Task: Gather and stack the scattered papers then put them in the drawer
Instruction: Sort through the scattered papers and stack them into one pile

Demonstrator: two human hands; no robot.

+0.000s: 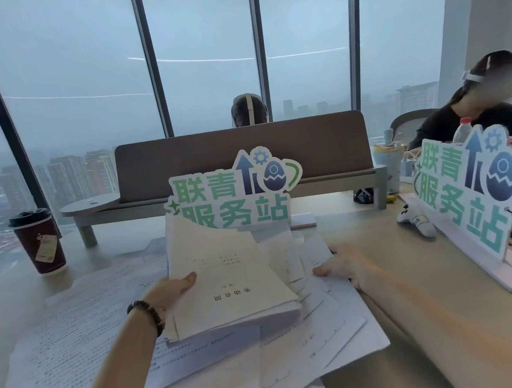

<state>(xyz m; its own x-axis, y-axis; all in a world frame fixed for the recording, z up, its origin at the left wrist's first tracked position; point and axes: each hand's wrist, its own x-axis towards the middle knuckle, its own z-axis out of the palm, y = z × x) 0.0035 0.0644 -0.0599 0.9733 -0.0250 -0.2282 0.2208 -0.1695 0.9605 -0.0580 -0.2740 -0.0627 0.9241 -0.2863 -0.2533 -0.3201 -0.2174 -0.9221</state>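
- Head view: a pale desk carries a wide spread of loose papers over its left and middle part, reaching down to the near edge; the right part of the desk toward the near right corner is bare wood.
- The left hand grips a thick stack of papers by its left edge, thumb on top and fingers hidden underneath, holding it raised above the sheets on the desk.
- The stack's long axis runs from the person toward the far edge, leaning a little left; its far end curls upward in front of the middle sign, and the printed title on the top sheet reads upside down from the wearer's side.
- The right hand lies at the right edge of the spread; its thumb rests on a small sheet just beside the stack, but the fingers are blurred, so the grip cannot be told.
- A black bead bracelet sits on the left wrist.
- A dark red coffee cup with a black lid stands near the far left edge, well apart from the stack.
- A second sign stands along the right side, with a white game controller just beside it.
- A brown divider panel closes the far edge behind the middle sign.
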